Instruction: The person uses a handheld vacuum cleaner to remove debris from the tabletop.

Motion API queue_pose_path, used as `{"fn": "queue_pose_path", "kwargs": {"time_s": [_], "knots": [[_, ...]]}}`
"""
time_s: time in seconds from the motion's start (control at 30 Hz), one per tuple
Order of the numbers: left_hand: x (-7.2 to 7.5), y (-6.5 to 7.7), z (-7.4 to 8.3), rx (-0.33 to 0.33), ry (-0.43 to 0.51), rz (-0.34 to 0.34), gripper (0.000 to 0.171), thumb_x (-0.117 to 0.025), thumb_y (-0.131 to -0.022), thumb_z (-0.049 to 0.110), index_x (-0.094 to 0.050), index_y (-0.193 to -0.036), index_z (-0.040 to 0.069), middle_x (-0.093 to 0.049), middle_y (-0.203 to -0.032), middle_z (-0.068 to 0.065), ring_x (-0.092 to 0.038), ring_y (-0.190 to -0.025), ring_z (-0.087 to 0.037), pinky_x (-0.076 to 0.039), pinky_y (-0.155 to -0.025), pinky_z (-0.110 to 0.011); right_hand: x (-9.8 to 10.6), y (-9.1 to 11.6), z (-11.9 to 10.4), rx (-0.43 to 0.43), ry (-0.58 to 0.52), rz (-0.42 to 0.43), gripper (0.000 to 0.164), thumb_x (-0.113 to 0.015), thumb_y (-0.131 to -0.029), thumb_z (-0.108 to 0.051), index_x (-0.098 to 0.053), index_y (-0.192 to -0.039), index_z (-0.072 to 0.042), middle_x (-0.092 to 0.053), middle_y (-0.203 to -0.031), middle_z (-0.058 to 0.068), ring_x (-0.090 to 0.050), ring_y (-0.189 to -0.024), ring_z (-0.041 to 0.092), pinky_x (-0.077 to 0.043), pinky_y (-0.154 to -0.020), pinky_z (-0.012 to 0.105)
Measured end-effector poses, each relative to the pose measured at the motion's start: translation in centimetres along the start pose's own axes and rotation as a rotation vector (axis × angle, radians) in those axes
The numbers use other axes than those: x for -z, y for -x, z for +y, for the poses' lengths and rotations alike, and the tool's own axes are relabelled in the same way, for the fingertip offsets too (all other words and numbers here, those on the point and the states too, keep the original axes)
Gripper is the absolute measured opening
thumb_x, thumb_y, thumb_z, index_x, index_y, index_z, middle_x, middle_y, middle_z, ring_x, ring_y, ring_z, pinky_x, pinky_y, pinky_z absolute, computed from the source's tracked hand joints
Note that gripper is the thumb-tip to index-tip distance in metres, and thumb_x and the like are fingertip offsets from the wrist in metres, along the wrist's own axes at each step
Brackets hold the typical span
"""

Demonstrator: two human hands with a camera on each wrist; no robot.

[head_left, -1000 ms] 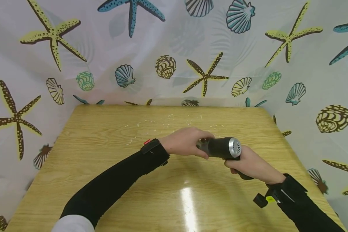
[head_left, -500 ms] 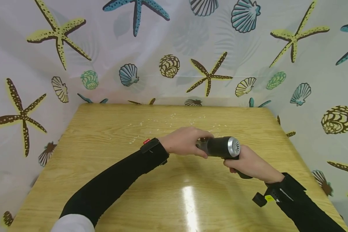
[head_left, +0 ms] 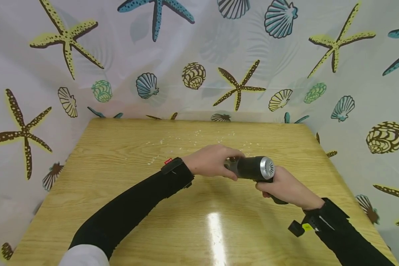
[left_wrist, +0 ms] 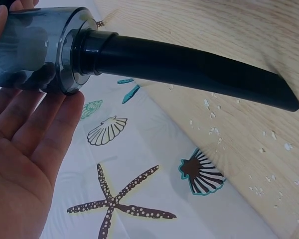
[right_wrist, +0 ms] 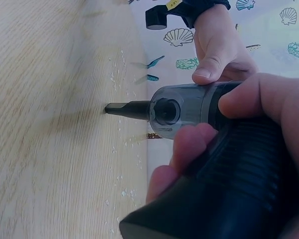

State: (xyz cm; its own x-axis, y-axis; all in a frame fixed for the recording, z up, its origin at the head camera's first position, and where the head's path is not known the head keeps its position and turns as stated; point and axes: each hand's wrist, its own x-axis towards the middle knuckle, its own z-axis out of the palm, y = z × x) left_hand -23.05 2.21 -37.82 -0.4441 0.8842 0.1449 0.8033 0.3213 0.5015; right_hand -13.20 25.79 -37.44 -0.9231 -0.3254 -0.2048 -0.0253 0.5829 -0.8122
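While the right hand (head_left: 290, 187) grips the black handle (right_wrist: 209, 194) of the handheld vacuum (head_left: 251, 167), fingers wrapped round it, the left hand (head_left: 213, 161) holds the clear canister (left_wrist: 46, 37) between thumb and fingers; two-point hold, presumably to steady the long body. Vacuum is held above the wooden tabletop (head_left: 256, 236), black crevice nozzle (left_wrist: 189, 64) angled down, likely so its slim tip reaches close to the surface; contact cannot be told. White flakes (left_wrist: 288, 146) lie scattered over the tabletop's far part. Shell-print cloth (head_left: 166, 99) hangs behind the tabletop.

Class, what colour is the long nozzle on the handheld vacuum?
The nozzle is black, seen best in the left wrist view.
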Motion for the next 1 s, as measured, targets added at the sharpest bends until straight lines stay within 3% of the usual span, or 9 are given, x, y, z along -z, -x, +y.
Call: {"fn": "queue_pose_path", "kwargs": {"time_s": [0.33,0.77,1.0], "knots": [[0.5,1.2,-0.3,0.019,-0.004,0.012,0.062,-0.074,-0.076,0.049,-0.057,-0.129,0.021,-0.061,-0.116,0.008,-0.052,-0.091,-0.003,-0.048,-0.077,-0.027,-0.4,-1.0,-0.2,0.013,-0.010,-0.025,0.042,-0.064,-0.083,-0.005,-0.049,-0.122,0.005,-0.057,-0.073,0.015,-0.056,-0.059,0.025,-0.047,-0.056,0.038],[0.7,2.8,-0.7,0.023,-0.007,0.036,0.064,-0.073,-0.076,0.052,-0.057,-0.129,0.021,-0.061,-0.115,0.009,-0.053,-0.088,-0.002,-0.049,-0.074,-0.027,-1.2,-1.9,-0.6,0.022,-0.024,-0.050,0.034,-0.063,-0.082,-0.004,-0.053,-0.114,0.005,-0.057,-0.071,0.014,-0.056,-0.058,0.024,-0.047,-0.054,0.036],[0.9,3.2,-1.0,0.031,-0.007,0.050,0.062,-0.074,-0.075,0.052,-0.058,-0.126,0.020,-0.061,-0.112,0.010,-0.053,-0.088,-0.002,-0.049,-0.075,-0.027,-1.6,-2.3,-0.9,0.034,-0.017,-0.055,0.037,-0.063,-0.082,-0.004,-0.052,-0.117,0.003,-0.058,-0.071,0.013,-0.056,-0.058,0.024,-0.046,-0.055,0.037]]}}
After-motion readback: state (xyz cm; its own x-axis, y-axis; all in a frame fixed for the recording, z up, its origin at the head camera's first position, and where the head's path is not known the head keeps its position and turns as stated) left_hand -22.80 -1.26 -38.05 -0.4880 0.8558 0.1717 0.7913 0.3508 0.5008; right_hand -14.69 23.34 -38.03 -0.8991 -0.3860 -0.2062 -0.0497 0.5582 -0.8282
